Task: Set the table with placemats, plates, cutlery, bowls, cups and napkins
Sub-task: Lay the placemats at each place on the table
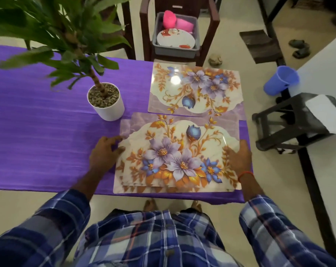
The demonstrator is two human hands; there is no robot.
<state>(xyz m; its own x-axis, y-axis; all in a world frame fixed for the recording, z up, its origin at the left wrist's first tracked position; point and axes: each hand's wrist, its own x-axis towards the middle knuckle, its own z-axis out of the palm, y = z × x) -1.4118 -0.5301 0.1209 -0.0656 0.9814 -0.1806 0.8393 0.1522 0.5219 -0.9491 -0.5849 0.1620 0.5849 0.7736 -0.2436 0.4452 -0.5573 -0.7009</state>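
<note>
Near mat: a glossy rectangular floral placemat [174,157] lies on the purple tablecloth [38,132], just right of the white round pot [107,105] and nearer the person.
Left hand [105,153]: at the mat's left edge with bent fingers; whether it pinches the edge or only touches it I cannot tell.
Right hand [238,158]: released, its fingers laid fairly flat on the mat's right edge.
Far mat: a matching floral placemat [196,87] lies right of the pot and slightly beyond it.
In the way: the pot stands just beside the near mat's far-left corner, and its green leaves [57,31] spread above.
Beyond the pot: a grey plastic tub [174,53] on a dark chair [213,26] holds a white patterned plate [174,40] and pink cups [170,20].
Far right of the pot: a blue plastic cup [280,79].
Unclear: layered edges at the near mat's corner suggest a stack; how many mats I cannot tell.
</note>
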